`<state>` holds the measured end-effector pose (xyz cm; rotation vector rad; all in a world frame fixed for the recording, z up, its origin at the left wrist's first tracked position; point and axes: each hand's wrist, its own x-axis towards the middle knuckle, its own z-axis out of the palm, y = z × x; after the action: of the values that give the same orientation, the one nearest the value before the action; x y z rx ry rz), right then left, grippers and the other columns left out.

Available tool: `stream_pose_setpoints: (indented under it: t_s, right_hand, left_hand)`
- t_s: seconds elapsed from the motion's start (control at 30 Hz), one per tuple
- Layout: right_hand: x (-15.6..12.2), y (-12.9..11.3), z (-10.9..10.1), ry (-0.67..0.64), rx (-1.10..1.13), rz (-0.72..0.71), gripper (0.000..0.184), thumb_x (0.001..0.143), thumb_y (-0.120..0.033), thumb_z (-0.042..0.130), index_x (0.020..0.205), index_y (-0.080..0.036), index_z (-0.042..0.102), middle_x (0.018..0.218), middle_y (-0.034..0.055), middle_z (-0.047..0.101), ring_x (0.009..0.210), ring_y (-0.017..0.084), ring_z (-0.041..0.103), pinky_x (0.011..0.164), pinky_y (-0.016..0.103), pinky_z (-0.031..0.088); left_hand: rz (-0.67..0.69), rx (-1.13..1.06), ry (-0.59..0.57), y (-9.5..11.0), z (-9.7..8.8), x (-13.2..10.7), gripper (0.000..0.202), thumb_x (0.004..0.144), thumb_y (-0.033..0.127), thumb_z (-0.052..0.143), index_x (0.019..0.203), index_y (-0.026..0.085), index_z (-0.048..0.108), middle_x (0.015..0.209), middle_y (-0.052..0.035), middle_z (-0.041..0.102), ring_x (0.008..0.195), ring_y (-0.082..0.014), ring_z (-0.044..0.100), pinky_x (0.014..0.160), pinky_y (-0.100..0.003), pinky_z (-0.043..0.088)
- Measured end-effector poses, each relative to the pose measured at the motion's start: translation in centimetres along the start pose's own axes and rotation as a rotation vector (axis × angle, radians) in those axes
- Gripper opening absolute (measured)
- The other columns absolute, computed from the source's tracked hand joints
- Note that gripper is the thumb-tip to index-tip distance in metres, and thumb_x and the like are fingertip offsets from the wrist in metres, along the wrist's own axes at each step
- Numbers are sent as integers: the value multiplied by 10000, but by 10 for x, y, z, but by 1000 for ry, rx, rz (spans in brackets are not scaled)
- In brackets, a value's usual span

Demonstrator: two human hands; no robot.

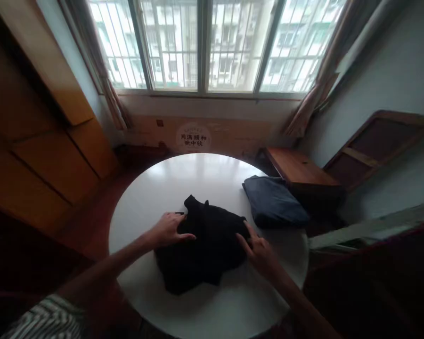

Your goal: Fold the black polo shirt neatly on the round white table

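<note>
A black garment [205, 245] lies bunched in the middle of a round white table [205, 179]. My left hand [169, 229] rests flat on its left side, fingers stretched over the cloth. At the garment's right edge, my right hand [257, 247] lies with fingers spread and touching the fabric. Neither hand grips the cloth.
A folded dark blue garment [273, 202] sits on the table's right rim. Beyond it stands a brown wooden stool [297, 167]. Wooden cabinets [38, 141] fill the left. A cardboard box [198, 134] sits under the barred window [205, 42]. A wooden frame [381, 141] leans on the right wall.
</note>
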<state>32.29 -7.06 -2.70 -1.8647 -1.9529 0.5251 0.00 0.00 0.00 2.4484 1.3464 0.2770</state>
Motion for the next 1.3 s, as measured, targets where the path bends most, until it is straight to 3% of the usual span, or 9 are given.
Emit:
stream_pose_setpoints:
  t_s: [0.1,0.27,0.4,0.5,0.6,0.73,0.87,1.07,1.3]
  right_hand:
    - [5,-9,-7,-93,-49,8,700,894,-516,534,1413,-53,457,869,150,704,856,311,670,751,358,468]
    - [10,-26,-36,-215,246,-242,211,865,-348,551,901,-165,651,697,18,625,603,162,568,536,241,398]
    - [29,-43,-70,190,443,-282,238,841,-391,589,720,-194,531,545,-54,457,468,101,419,438,213,307]
    - [59,-54,-90,594,456,-364,268,812,-445,630,763,-201,530,623,-22,551,548,136,511,512,241,402]
    - [88,-50,-93,656,388,-366,280,842,-472,592,829,-193,576,727,42,661,657,196,621,588,278,463]
    - [91,-22,-66,255,7,-263,304,903,-420,524,742,-182,625,671,92,695,642,244,676,567,286,432]
    - [63,-2,-33,-13,-397,-340,207,900,-246,552,747,-182,675,728,105,731,746,249,710,727,298,427]
    - [29,-15,-29,-168,-371,-373,360,974,-426,509,771,-185,683,760,94,728,728,224,699,609,261,381]
    - [9,-34,-54,-450,-360,-231,289,936,-277,538,703,-178,677,690,79,717,656,197,692,531,242,346]
  left_hand:
    - [134,-117,-115,8,-1,-11,456,862,537,650,1114,157,632,1099,-116,674,1048,-294,613,935,-397,465]
    - [272,-214,-57,16,-21,-27,201,1004,280,457,995,198,640,932,-39,648,823,-162,618,764,-262,478]
    - [255,-113,432,8,-65,-27,243,1010,244,422,1095,191,643,906,-40,618,783,-150,605,722,-252,483]
    - [199,44,906,0,-109,-16,270,998,259,445,1182,203,635,950,-49,623,879,-172,611,828,-287,491]
    - [125,112,1087,-11,-143,0,283,986,297,470,1207,221,630,1015,-54,651,966,-188,617,914,-308,481]
    - [-136,34,912,-52,-142,23,304,955,278,462,1205,223,625,1103,-49,689,1013,-202,640,940,-310,489]
    - [-404,105,585,-99,-96,34,274,846,221,550,1071,149,689,1066,-126,696,1015,-271,645,945,-388,499]
    - [52,50,308,-89,-44,31,340,936,372,484,1088,136,677,1124,-126,658,1103,-253,605,1015,-393,458]
    - [75,-225,-95,-61,-32,34,497,877,618,550,779,146,672,735,-37,640,660,-165,572,637,-260,450]
